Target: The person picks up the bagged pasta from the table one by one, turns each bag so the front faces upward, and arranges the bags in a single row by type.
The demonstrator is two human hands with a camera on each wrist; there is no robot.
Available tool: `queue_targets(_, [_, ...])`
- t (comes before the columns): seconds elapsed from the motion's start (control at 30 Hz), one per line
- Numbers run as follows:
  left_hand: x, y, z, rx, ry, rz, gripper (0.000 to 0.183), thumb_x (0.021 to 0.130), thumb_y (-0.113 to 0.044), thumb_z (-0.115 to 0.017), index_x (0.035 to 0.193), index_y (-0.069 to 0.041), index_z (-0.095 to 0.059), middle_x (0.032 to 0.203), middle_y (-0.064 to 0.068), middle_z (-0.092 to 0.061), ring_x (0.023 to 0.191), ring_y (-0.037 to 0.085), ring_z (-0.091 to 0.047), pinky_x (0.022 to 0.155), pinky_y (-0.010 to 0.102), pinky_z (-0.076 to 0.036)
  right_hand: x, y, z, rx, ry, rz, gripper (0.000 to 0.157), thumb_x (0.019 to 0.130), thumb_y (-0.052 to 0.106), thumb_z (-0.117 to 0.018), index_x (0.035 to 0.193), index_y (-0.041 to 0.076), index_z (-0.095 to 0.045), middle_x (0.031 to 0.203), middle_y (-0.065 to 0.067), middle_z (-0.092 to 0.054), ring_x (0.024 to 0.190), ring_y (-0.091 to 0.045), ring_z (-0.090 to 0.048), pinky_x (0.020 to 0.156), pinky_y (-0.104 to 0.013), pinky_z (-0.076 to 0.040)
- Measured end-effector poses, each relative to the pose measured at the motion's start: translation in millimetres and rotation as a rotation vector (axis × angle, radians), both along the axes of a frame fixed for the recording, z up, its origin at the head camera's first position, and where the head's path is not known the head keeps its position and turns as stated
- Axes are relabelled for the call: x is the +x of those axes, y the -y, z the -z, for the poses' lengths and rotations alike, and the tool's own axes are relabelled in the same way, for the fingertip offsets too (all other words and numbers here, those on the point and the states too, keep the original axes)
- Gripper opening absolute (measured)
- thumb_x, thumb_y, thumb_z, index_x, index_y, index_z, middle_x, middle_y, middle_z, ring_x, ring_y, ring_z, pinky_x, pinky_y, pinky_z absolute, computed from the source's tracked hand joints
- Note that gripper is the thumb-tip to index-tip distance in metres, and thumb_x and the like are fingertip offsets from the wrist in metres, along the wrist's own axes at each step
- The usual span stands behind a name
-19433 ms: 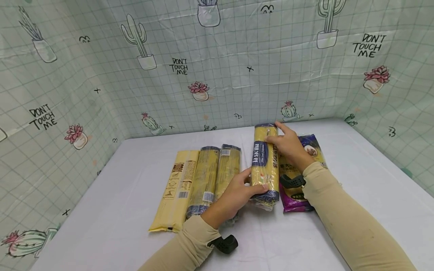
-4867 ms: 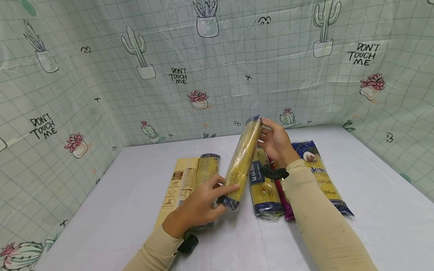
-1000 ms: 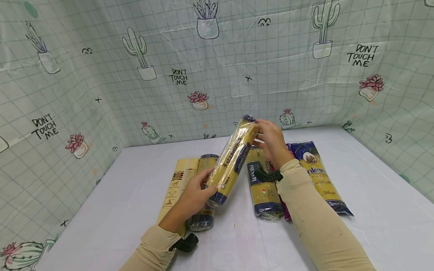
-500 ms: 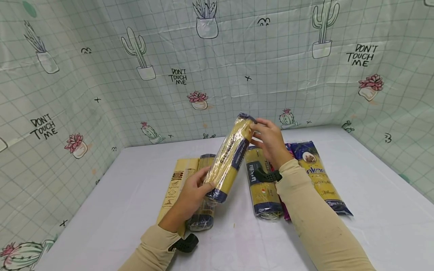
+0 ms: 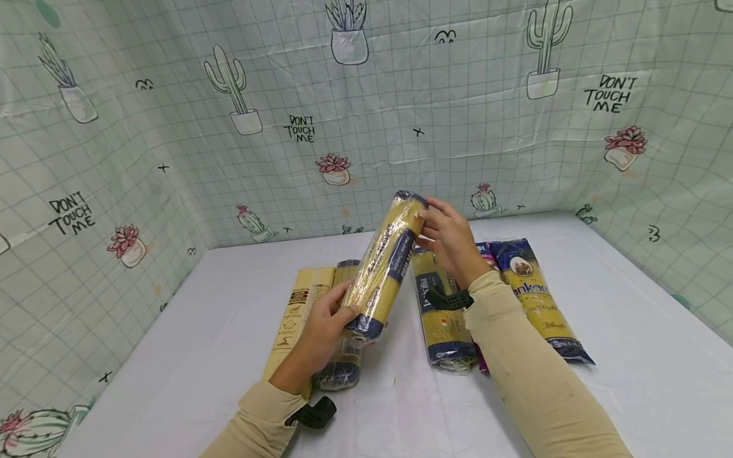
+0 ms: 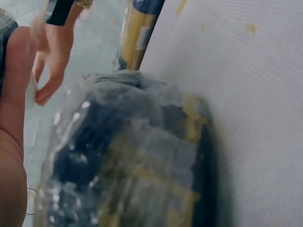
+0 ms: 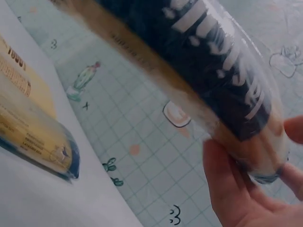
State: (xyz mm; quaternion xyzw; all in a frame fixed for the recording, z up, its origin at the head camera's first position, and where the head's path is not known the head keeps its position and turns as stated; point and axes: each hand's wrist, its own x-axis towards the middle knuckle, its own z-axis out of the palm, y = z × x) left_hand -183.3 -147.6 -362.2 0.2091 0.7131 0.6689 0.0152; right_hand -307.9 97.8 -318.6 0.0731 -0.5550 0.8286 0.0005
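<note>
A clear-wrapped spaghetti pack (image 5: pixel 382 267) with navy ends and a navy label is held tilted above the table. The left hand (image 5: pixel 322 326) grips its lower end, thumb on the front. At the upper end, fingers of the right hand (image 5: pixel 449 236) hold its right edge; the right wrist view shows the right hand (image 7: pixel 244 203) with thumb and fingers around that end. Below the left hand lies another spaghetti pack (image 5: pixel 342 370), partly covered, beside a pale yellow noodle pack (image 5: pixel 293 312). In the left wrist view, a wrapped pack end (image 6: pixel 132 151) looms close.
Right of the held pack lie a la sicilia spaghetti pack (image 5: pixel 445 324), a magenta-edged bag (image 5: pixel 485 251) mostly hidden by the right arm, and a blue-yellow Ankara pasta bag (image 5: pixel 541 292). Small crumbs dot the white table (image 5: pixel 412 413). A cactus-print curtain (image 5: pixel 366 140) surrounds it.
Earlier, another spaghetti pack was held; it now lies at right. The present pack came from the left row and has turned from plain back to labelled face. Lately its top shifts slightly left.
</note>
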Motion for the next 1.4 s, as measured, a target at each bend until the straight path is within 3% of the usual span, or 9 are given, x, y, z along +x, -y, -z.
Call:
queue_targets(0.23, [0.6,2.6,-2.0,0.095,0.030,0.099,0.058,0.098,-0.011,-0.042,0.152,0.006,-0.030,0.121,0.029,-0.054,0.093,0.026,-0.070,0.072,0.043,-0.059,-0.1,6.5,0.9,0.055,-0.017,-0.132,0.077,0.102,0.017,-0.054,0.162,0.028,-0.009,0.137,-0.026,-0.046,0.089,-0.027,-0.069,0.069,-0.039,-0.059])
queue_targets(0.33, [-0.2,2.7,-2.9,0.166,0.047,0.143,0.059,0.097,-0.012,-0.042,0.151,0.008,-0.030,0.119,0.026,-0.056,0.091,0.029,-0.073,0.068,0.040,-0.060,0.5,8.2,0.8,0.067,-0.012,-0.155,0.082,0.100,0.015,-0.056,0.162,0.030,-0.005,0.138,-0.029,-0.043,0.090,-0.032,-0.069,0.067,-0.043,-0.060])
queue_targets(0.47, [-0.6,0.9,-3.7,0.236,0.059,0.156,0.060,0.095,-0.012,-0.043,0.148,0.014,-0.030,0.116,0.018,-0.060,0.091,0.026,-0.073,0.070,0.033,-0.058,2.0,9.3,0.0,0.078,-0.013,-0.163,0.087,0.098,0.014,-0.059,0.162,0.032,-0.002,0.137,-0.031,-0.044,0.093,-0.036,-0.068,0.067,-0.044,-0.060])
queue_targets(0.7, [1.3,0.6,-4.1,0.172,0.061,0.094,0.062,0.093,-0.015,-0.044,0.146,0.015,-0.034,0.112,0.010,-0.058,0.092,0.013,-0.062,0.077,0.025,-0.053,3.6,12.3,-4.3,0.123,-0.030,-0.131,0.090,0.098,0.014,-0.061,0.162,0.028,0.000,0.130,-0.032,-0.051,0.083,-0.028,-0.069,0.062,-0.039,-0.059])
queue_targets(1.13, [-0.2,-0.3,-5.9,0.110,0.148,0.112,0.056,0.097,-0.017,-0.041,0.145,0.011,-0.036,0.108,0.005,-0.058,0.089,0.011,-0.060,0.079,0.026,-0.050,3.5,12.2,-7.2,0.166,0.033,-0.082,0.088,0.098,0.007,-0.061,0.163,0.025,-0.003,0.120,-0.028,-0.054,0.072,-0.024,-0.068,0.057,-0.035,-0.057])
queue_targets(1.4, [-1.6,0.3,-2.3,0.094,0.158,0.154,0.058,0.098,-0.021,-0.052,0.144,0.012,-0.036,0.111,0.008,-0.059,0.092,0.012,-0.062,0.080,0.027,-0.052,1.0,13.5,-1.3,0.184,0.048,-0.048,0.086,0.098,0.007,-0.061,0.163,0.029,-0.009,0.128,-0.029,-0.051,0.082,-0.025,-0.068,0.059,-0.033,-0.057])
